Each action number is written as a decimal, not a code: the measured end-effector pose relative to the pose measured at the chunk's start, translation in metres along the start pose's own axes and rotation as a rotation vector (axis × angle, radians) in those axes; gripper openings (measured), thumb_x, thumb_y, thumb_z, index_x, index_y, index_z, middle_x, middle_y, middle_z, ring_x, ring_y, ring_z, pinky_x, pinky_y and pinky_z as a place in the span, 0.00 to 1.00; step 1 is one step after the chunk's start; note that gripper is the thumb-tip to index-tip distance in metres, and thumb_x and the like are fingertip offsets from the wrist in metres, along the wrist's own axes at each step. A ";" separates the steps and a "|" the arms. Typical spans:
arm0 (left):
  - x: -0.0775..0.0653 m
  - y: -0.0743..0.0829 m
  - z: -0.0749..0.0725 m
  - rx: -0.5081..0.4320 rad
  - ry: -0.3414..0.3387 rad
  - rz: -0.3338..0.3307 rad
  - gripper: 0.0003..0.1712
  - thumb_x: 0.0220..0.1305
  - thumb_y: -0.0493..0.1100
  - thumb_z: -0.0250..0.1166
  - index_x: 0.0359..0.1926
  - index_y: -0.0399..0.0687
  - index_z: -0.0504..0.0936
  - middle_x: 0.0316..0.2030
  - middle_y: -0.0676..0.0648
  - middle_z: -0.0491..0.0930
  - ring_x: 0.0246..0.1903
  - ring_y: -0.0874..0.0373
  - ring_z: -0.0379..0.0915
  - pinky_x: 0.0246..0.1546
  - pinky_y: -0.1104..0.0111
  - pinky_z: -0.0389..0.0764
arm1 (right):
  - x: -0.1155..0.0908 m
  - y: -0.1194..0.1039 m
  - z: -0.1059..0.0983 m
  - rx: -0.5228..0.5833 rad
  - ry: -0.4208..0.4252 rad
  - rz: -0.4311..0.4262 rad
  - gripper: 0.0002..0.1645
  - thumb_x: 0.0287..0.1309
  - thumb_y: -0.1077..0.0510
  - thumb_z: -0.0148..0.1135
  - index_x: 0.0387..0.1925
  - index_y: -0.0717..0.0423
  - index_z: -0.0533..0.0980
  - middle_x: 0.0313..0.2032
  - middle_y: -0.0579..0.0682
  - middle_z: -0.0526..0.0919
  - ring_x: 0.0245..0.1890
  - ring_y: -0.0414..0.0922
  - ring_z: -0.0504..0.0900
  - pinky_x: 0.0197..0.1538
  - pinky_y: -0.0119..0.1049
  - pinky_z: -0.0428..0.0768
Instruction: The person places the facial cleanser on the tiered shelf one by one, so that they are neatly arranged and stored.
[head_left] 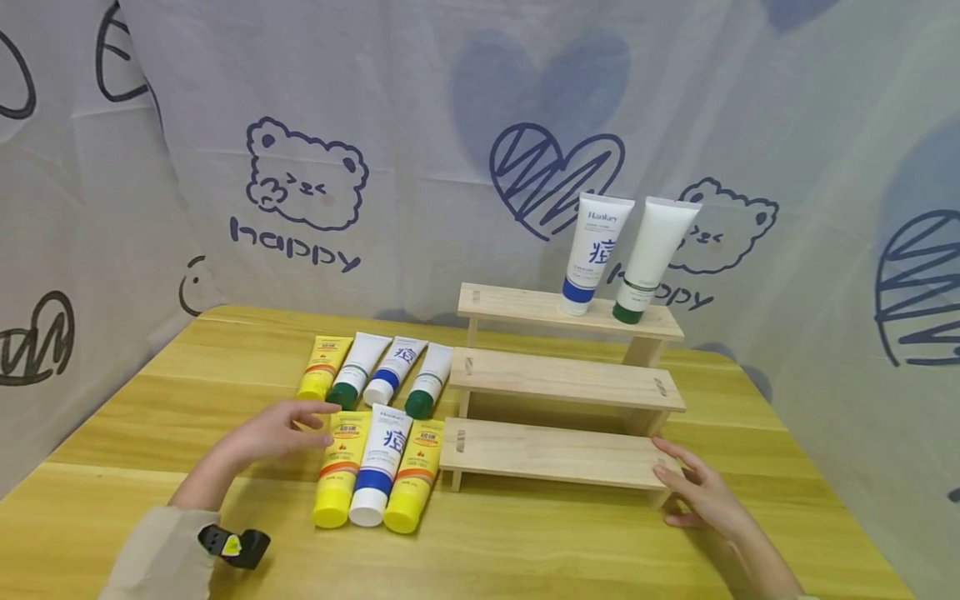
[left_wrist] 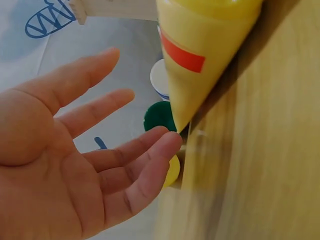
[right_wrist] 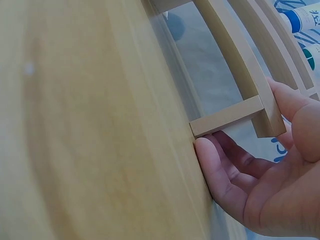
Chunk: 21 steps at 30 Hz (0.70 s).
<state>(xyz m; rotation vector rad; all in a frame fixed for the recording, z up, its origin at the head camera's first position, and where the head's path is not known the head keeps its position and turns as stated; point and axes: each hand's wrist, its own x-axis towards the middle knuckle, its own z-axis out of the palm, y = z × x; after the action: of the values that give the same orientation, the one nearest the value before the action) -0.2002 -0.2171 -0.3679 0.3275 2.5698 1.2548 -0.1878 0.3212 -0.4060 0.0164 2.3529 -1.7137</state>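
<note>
Yellow tube (head_left: 342,471), one. Lies on the bench (head_left: 555,542), leftmost of the front row, cap toward the person. Risk: a brush from the side could roll or skew it. Stood on its cap, it could prove top-heavy, the sealed end being tall and flat.

Left hand (head_left: 281,429), one. Fingers apart, holding nothing, tips at the tube's sealed end; contact cannot be told. Risk: a low sweep could catch neighbouring tubes.

White-and-blue tube (head_left: 377,467), one; second yellow tube (head_left: 415,479), one. Close beside the first, in line. Risk: a careless pick could drag either askew.

Back row (head_left: 397,367), four tubes, lying behind. Risk: a trailing wrist could disturb it.

Wooden stand (head_left: 555,446), three tiers, right of the tubes; lower two bare.

Right hand (head_left: 708,500), one. Clasps the lowest tier's right end. Risk: a tug or knock could shift the stand.

Upright tubes on the top tier, two: blue-banded (head_left: 596,250), green-capped (head_left: 655,258). Risk: narrow footing; a jolt below could topple both.
</note>
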 end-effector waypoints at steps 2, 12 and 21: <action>0.001 -0.001 0.001 0.006 -0.013 -0.014 0.36 0.54 0.47 0.64 0.60 0.34 0.64 0.48 0.28 0.68 0.43 0.41 0.68 0.32 0.57 0.76 | 0.000 0.000 -0.001 0.002 -0.007 -0.003 0.34 0.61 0.50 0.52 0.65 0.51 0.53 0.65 0.65 0.45 0.59 0.61 0.56 0.32 0.45 0.79; 0.006 -0.001 0.007 0.059 -0.073 -0.071 0.46 0.50 0.52 0.67 0.64 0.38 0.57 0.51 0.24 0.64 0.48 0.36 0.64 0.32 0.59 0.75 | 0.000 0.003 -0.002 0.008 -0.017 -0.015 0.34 0.61 0.51 0.52 0.65 0.51 0.53 0.65 0.64 0.45 0.58 0.59 0.58 0.31 0.45 0.79; 0.007 0.004 0.012 0.081 -0.081 -0.090 0.47 0.48 0.52 0.68 0.65 0.39 0.56 0.53 0.24 0.62 0.49 0.36 0.62 0.31 0.60 0.74 | 0.000 0.002 -0.001 0.010 -0.001 -0.014 0.33 0.61 0.51 0.52 0.65 0.50 0.54 0.64 0.67 0.47 0.56 0.58 0.61 0.32 0.45 0.79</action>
<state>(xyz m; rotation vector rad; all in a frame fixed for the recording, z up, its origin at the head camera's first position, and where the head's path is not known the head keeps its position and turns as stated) -0.2025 -0.2039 -0.3721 0.2703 2.5409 1.0862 -0.1877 0.3223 -0.4076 0.0011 2.3488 -1.7312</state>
